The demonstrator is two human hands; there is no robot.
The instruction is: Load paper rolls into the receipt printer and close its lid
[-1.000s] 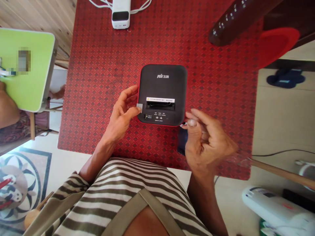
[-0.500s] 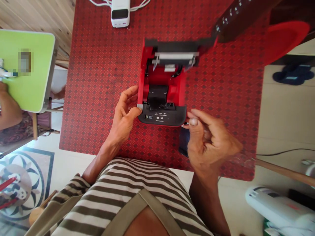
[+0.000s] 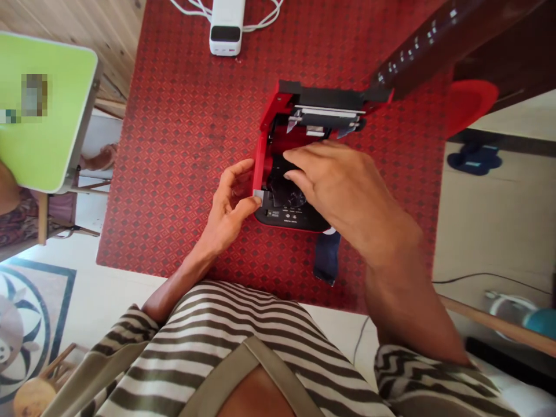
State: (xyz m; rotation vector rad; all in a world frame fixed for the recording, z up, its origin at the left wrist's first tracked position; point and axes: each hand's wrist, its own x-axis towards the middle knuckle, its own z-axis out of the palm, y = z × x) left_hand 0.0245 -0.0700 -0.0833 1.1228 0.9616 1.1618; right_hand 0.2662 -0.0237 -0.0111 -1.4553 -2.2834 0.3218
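- Head cam: printer (image 3: 278, 218) sits on the red table (image 3: 182, 145), lid (image 3: 334, 96) popped up.
- Left hand (image 3: 228, 214) half-curled, gripping its corner, thumb on the latch (image 3: 258, 194).
- Right hand (image 3: 347, 185) is over the insides, thumb and forefinger parted, nothing between them.

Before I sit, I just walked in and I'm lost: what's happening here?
A person has a small black-and-red device open on the patterned table, its lid raised. The left hand touches it, thumb at the grey tab. The right hand is over the opening, near a black piece inside; its grip is unclear.
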